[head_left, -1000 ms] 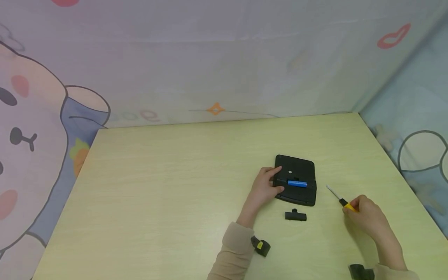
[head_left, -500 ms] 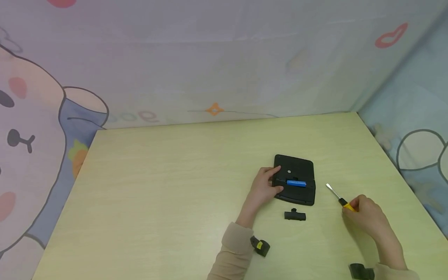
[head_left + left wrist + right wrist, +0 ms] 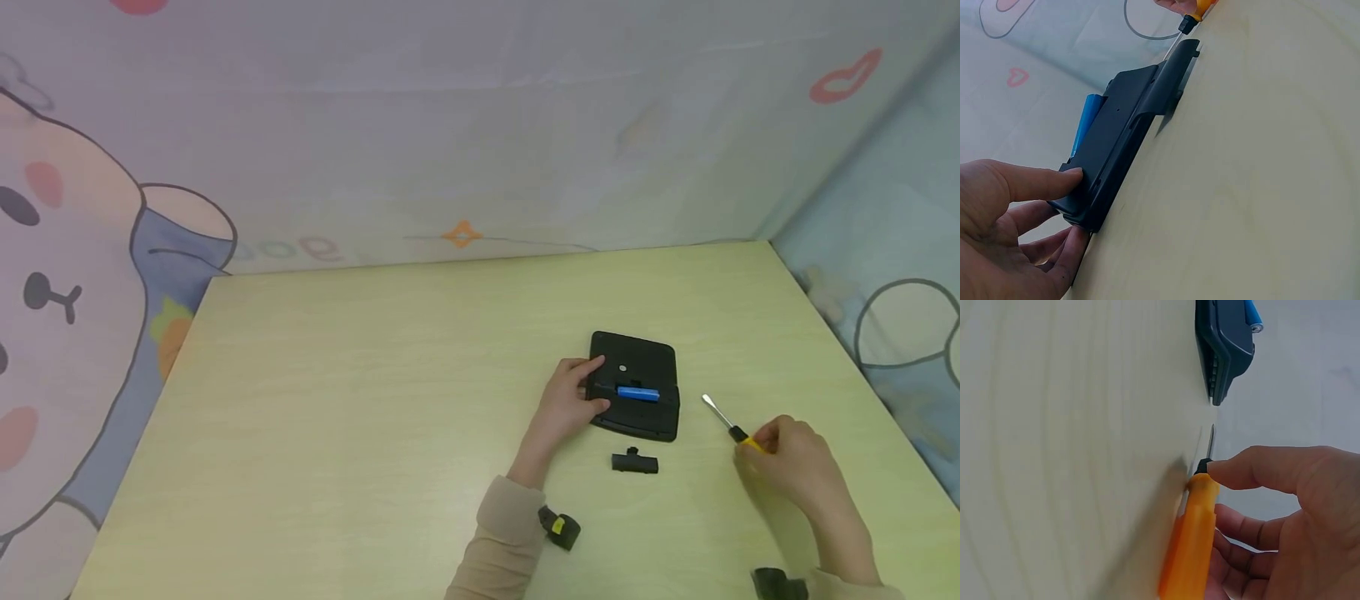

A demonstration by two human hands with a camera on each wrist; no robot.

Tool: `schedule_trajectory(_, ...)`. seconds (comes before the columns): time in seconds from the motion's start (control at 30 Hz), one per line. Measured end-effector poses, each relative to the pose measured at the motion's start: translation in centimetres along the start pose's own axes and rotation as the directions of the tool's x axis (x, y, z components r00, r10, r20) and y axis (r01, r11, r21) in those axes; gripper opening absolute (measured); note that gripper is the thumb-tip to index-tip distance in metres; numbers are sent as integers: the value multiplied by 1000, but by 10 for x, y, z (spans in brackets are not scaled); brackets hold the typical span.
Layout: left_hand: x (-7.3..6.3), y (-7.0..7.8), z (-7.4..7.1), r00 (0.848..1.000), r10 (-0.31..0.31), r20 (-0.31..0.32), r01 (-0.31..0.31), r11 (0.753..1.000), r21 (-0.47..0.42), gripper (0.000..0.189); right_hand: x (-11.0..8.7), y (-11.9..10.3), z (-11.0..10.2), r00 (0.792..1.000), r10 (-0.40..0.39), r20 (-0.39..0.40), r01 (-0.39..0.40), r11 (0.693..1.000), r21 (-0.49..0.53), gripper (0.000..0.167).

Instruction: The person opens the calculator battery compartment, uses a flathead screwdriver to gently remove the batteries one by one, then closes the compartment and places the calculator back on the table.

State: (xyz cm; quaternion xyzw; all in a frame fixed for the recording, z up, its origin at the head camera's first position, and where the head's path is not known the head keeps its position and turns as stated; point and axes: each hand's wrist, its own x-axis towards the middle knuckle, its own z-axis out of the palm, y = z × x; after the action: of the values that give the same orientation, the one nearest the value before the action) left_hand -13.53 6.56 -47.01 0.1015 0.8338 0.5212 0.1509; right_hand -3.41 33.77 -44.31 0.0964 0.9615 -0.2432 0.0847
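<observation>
A black calculator (image 3: 647,357) lies back up on the table, its battery compartment uncovered. One blue battery (image 3: 638,393) sits in that compartment. My left hand (image 3: 562,404) grips the calculator's left edge; the left wrist view has the thumb (image 3: 1047,182) on its back and other fingers at the side and below. In front of it lies the small black battery cover (image 3: 634,462). To the right, my right hand (image 3: 798,462) holds a flat-blade screwdriver (image 3: 1194,540) by its yellow and black handle. Its tip points toward the calculator but stays apart from it.
The pale wooden table (image 3: 360,400) stretches far to the left of both hands. A printed cloth (image 3: 450,125) hangs along its back edge, and another stretch runs down the right side. Black wrist-worn cameras (image 3: 560,528) sit at both cuffs.
The screwdriver has turned a little in my right hand, so the flat of its blade shows more. My left hand and the calculator stay in place.
</observation>
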Motion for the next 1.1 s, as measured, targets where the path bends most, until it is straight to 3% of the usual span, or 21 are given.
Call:
schedule_trajectory(0.43, 1, 1, 1, 1000, -2, -5, 2, 1000, 4, 62, -2, -10, -3, 992, -52, -115, 51, 999, -15, 33)
schedule_trajectory(0.57, 1, 1, 1, 1000, -6, -4, 6, 1000, -4, 62, -2, -17, 0, 974, -117, -196, 113, 993, -30, 26)
schedule_trajectory(0.8, 1, 1, 0, 1000, -7, -5, 7, 1000, -3, 62, 2, -37, 6, 917, -263, -300, 253, 965, -69, 16)
schedule_trajectory(1.1, 2, 1, 3, 1000, -14, -3, 14, 1000, 6, 62, 4, -50, 10, 909, -291, -296, 286, 956, -62, 18)
